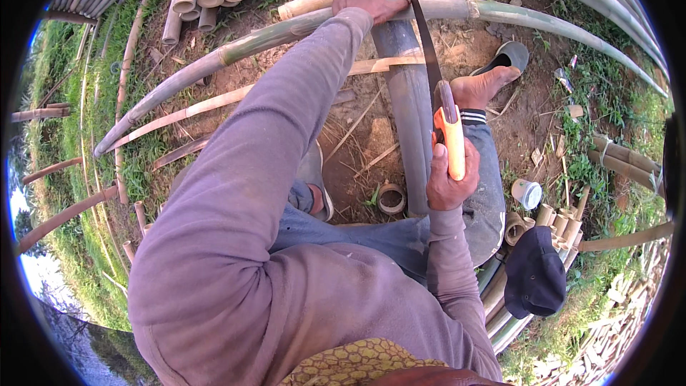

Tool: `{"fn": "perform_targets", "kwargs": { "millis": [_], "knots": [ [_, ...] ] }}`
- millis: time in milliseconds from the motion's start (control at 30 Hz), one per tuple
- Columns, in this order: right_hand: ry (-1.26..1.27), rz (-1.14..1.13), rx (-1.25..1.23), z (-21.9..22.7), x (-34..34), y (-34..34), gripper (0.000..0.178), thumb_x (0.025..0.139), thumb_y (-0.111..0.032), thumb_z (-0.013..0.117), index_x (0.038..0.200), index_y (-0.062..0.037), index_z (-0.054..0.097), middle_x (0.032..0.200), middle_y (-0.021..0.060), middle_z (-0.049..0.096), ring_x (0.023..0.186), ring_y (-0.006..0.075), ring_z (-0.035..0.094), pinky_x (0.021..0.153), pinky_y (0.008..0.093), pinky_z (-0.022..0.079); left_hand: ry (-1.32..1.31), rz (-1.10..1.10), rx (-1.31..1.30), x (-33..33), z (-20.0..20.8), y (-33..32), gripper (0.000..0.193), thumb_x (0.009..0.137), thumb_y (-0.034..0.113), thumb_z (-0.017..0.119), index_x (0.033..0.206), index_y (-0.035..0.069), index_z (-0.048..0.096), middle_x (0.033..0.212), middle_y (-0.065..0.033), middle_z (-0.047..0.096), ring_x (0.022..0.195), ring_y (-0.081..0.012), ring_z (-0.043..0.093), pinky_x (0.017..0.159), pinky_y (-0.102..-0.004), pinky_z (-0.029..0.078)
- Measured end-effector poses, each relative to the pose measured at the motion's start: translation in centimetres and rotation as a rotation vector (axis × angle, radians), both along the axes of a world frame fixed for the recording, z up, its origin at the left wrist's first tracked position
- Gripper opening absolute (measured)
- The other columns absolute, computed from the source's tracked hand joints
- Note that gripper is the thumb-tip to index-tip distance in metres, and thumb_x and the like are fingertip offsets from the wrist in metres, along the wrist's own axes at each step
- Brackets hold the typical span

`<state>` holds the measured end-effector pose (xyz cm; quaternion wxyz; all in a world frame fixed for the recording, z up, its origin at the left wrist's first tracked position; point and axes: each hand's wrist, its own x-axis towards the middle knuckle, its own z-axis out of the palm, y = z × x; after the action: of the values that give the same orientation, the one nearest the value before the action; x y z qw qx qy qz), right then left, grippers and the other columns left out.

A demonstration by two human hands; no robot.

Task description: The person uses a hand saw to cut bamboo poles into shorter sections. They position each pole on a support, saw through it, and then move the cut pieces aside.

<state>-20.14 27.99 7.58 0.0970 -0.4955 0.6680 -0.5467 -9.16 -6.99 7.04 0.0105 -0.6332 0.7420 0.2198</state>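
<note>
**Bamboo pole, saw on the right, left hand pinning it up top**

Bamboo pole [407, 100], the thick grey one, runs away from the person, from just left of the right hand up to the left hand. The right hand [450, 179] is clamped in a full fist on the saw's orange handle [453, 144], nearer the body. The saw blade [421, 36] lies along the pole's right side, nearly parallel to it. The left hand [370, 4], arm stretched out, presses fingers-down on the pole's far end where a long green cane [543, 25] crosses it. A bare foot [482, 86] rests just right of the pole. A dark cap [534, 279] sits on cut pieces.
</note>
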Motion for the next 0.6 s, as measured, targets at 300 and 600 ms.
{"fn": "perform_targets", "kwargs": {
  "millis": [300,600],
  "knots": [
    [-0.002,0.015,0.004,-0.6,-0.7,0.3,0.037,0.097,-0.014,0.08,0.123,0.0078,0.067,0.107,0.0167,0.076,0.093,0.0234,0.075,0.087,0.0356,0.058,0.003,0.007,-0.02,-0.2,-0.2,0.2,0.095,0.082,0.088,0.053,0.128,0.009,0.078,0.122,-0.0167,0.078,0.115,-0.0325,0.075,0.095,-0.0461,0.057],
    [-0.011,0.034,-0.01,-1.1,-0.9,0.0,0.029,0.101,-0.017,0.076,0.12,0.0041,0.068,0.097,0.007,0.071,0.073,0.0101,0.064,0.07,0.0266,0.053,-0.009,0.009,-0.052,-0.1,0.1,0.7,0.093,0.083,0.087,0.053,0.131,0.01,0.076,0.123,-0.017,0.078,0.115,-0.032,0.075,0.096,-0.0457,0.057]
  ]
}}
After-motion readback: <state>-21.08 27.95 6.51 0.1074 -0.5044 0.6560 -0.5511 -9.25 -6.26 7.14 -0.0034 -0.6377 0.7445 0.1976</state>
